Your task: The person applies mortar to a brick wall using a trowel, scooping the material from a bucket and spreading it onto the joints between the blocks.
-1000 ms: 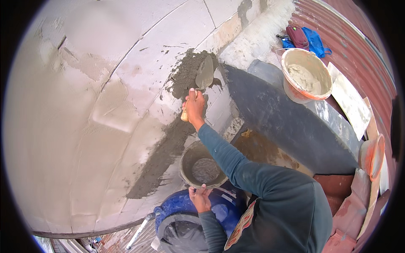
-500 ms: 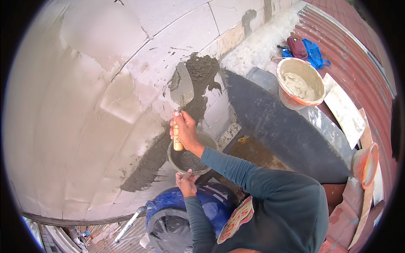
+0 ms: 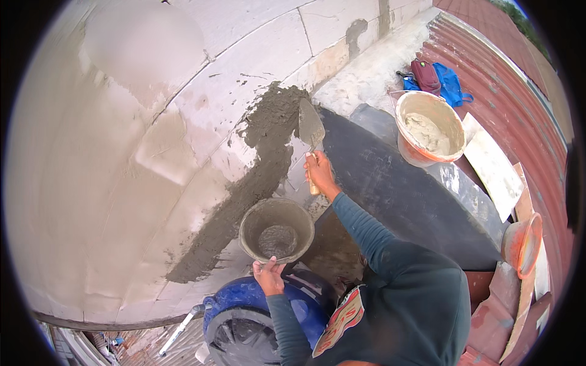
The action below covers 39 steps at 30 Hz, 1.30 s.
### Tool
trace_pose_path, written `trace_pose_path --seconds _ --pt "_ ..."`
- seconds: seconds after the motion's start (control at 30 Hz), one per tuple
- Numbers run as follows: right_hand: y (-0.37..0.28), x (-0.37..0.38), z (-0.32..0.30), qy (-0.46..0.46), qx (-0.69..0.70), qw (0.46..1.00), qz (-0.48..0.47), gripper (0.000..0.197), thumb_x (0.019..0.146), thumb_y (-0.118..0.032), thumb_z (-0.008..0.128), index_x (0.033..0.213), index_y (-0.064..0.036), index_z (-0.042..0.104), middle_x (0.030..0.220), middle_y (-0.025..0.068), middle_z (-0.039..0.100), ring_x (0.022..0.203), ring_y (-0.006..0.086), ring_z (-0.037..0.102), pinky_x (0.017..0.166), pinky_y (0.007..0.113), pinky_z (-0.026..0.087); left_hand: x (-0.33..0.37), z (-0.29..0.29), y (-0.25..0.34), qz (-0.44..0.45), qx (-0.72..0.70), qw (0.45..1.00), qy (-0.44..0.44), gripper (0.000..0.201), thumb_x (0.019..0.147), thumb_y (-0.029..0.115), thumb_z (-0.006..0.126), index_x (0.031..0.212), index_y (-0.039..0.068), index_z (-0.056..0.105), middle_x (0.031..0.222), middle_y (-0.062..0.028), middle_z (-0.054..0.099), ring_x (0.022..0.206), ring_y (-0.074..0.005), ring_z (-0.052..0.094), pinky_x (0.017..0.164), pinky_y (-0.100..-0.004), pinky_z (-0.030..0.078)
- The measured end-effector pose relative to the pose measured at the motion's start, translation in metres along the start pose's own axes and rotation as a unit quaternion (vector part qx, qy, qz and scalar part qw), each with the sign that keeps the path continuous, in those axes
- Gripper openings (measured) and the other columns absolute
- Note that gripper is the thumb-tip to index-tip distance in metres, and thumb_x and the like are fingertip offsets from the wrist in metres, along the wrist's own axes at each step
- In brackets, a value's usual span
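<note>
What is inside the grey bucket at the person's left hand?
Wet grey mortar lies at the bottom of the grey bucket, below smeared inner walls. The left hand holds its near rim. The bucket's floor under the mortar is covered.

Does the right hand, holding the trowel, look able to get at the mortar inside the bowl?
Probably yes: the right hand is near the bowl, whose top is open; the left hand grips only the near rim, leaving the mortar uncovered.

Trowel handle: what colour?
The trowel handle is pale yellowish tan, partly covered by the right hand; it shows best in the head view.
</note>
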State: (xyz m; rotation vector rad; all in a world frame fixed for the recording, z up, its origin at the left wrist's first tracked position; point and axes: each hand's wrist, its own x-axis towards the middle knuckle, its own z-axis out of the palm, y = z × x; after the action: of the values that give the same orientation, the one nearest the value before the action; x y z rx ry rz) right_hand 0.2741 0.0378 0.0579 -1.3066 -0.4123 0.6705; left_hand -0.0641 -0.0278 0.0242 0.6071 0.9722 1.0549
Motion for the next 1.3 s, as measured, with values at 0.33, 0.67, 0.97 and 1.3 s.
trace_pose_path --seconds 0.33,0.67,0.97,1.3 --pt "0.012 0.074 0.114 0.171 0.084 0.977 -0.100 0.030 0.103 -0.033 0.054 0.094 -0.0046 0.054 0.073 0.0041 0.056 0.049 0.0122 0.054 0.042 0.029 0.045 -0.041 -0.022 -0.006 -0.016 0.010 0.999 0.049 0.034 0.083 -0.012 0.065 0.098 0.012 0.047 0.096 -0.0104 0.066 0.083 -0.0263 0.071 0.073 -0.0501 0.064" --pt "-0.076 -0.043 0.161 -0.020 0.222 0.974 -0.047 0.030 0.105 -0.034 0.055 0.100 -0.0047 0.057 0.078 0.0027 0.058 0.055 0.0097 0.056 0.046 0.028 0.049 -0.011 -0.024 -0.001 0.005 0.009 1.000 0.025 0.032 0.085 -0.012 0.062 0.098 0.013 0.048 0.092 -0.0090 0.068 0.079 -0.0264 0.073 0.069 -0.0486 0.065" --pt "-0.003 -0.141 0.004 -0.292 -0.313 0.882 -0.198 0.041 0.100 -0.031 0.061 0.119 0.0049 0.055 0.089 0.0255 0.066 0.071 0.0426 0.062 0.071 0.048 0.050 0.018 0.012 0.019 0.024 -0.007 1.000 0.014 0.032 0.084 -0.012 0.064 0.095 0.012 0.047 0.091 -0.0074 0.065 0.077 -0.0233 0.071 0.066 -0.0434 0.064" --pt "0.005 -0.032 0.016 -0.144 0.188 0.968 0.088 0.032 0.104 -0.042 0.047 0.107 -0.0111 0.056 0.075 0.0035 0.057 0.065 0.0188 0.061 0.054 0.040 0.050 0.004 -0.010 0.006 0.002 -0.014 1.000 0.025 0.033 0.083 -0.012 0.065 0.099 0.011 0.048 0.094 -0.0083 0.064 0.079 -0.0241 0.071 0.069 -0.0436 0.064"
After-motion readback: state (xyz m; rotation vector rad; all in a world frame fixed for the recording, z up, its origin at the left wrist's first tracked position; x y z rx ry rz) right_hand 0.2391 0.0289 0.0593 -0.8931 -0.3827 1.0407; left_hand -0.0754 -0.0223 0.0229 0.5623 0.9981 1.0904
